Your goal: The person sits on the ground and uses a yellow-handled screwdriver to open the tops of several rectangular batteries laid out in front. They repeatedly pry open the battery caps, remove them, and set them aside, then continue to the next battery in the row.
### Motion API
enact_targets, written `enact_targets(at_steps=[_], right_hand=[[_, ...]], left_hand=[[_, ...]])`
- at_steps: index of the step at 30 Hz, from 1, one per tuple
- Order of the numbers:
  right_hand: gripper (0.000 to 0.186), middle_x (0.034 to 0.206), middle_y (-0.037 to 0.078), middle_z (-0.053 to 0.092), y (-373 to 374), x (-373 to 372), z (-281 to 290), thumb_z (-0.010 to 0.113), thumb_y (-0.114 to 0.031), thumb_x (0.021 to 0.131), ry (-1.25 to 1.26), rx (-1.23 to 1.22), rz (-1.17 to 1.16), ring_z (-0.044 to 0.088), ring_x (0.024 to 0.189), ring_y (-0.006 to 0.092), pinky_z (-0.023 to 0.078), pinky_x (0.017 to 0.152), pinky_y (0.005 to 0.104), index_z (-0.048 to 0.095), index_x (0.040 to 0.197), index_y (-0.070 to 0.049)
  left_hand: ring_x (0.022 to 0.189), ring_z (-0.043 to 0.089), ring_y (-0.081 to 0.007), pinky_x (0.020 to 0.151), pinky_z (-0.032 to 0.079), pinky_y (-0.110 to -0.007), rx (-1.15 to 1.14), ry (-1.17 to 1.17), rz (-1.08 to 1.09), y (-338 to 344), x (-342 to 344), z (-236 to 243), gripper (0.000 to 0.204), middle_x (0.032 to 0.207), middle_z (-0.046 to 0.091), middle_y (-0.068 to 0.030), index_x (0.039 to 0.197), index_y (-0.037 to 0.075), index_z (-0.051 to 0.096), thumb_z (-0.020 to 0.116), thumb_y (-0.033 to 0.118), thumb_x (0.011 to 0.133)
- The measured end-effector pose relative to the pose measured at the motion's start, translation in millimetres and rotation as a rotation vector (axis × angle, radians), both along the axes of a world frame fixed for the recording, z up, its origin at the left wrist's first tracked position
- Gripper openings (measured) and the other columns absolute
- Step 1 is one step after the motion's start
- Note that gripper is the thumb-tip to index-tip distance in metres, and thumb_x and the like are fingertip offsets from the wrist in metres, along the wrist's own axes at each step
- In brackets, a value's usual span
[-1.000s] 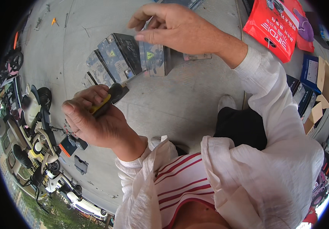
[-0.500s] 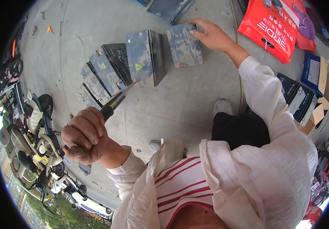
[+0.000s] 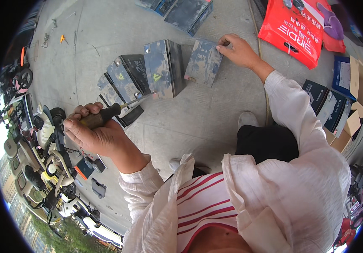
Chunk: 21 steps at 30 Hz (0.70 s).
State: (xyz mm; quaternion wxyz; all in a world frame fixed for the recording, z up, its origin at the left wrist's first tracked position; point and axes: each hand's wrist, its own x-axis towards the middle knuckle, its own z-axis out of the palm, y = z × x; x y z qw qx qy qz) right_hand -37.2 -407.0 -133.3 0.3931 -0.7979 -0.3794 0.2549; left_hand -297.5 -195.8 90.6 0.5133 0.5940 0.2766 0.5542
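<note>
In my left hand (image 3: 95, 133) I hold a screwdriver (image 3: 101, 118) with a dark, yellowish handle, lying between thumb and fingers. Its thin shaft points right, toward the lower part of a camouflage-patterned box (image 3: 157, 63) that bears a yellow warning triangle. Whether the tip touches the box I cannot tell. My right hand (image 3: 241, 52) pinches the upper right edge of a camouflage panel (image 3: 203, 63), thumb and forefinger together. The panel is tilted, just right of that box. More camouflage boxes (image 3: 120, 76) stand in a row to the left, partly behind the screwdriver.
More dark boxes (image 3: 188, 14) lie at the far side. A red bag (image 3: 293, 31) is at the far right, near an open cardboard carton (image 3: 362, 86) and dark packages (image 3: 331, 105). Parked scooters (image 3: 42, 164) line the left. Small tools, one orange (image 3: 62, 39), lie on the concrete.
The panel has tilted, its lower end swinging left and its top right, with my right hand moving along. My left hand has turned and its grip loosened, showing more of the handle.
</note>
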Motion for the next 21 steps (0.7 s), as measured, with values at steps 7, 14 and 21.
enact_targets(at_steps=[7,14,21], right_hand=[[0.026,0.105,0.014,0.065,-30.4,-34.3,3.3,0.068,-0.022,0.093,0.236,0.022,-0.157,0.063,0.084,0.0243,0.051,0.078,0.0353,0.066,0.108,-0.001],[0.026,0.109,0.014,0.057,-19.8,-64.2,22.2,0.068,-0.01,0.091,0.121,0.128,-0.165,0.058,0.078,0.022,0.05,0.074,0.0338,0.062,0.114,0.0],[0.026,0.109,0.014,0.055,-21.2,-88.6,41.4,0.068,-0.009,0.091,0.175,0.09,-0.05,0.057,0.077,0.0189,0.049,0.072,0.0323,0.061,0.115,0.0]], left_hand=[[0.054,0.043,-0.0161,0.055,0.04,-0.032,-0.148,-0.103,-0.36,13.7,-16.2,0.4,0.04,0.063,0.046,-0.0039,0.076,0.011,0.046,0.051,0.039,0.104],[0.063,0.048,-0.0161,0.061,0.042,-0.033,-0.054,0.06,0.07,-9.9,8.0,8.2,0.034,0.071,0.051,-0.0048,0.083,0.008,0.049,0.055,0.036,0.102],[0.059,0.05,-0.0156,0.066,0.043,-0.033,-0.136,0.094,-0.692,12.5,-25.9,14.8,0.029,0.063,0.05,-0.0035,0.086,0.008,0.05,0.054,0.033,0.101]])
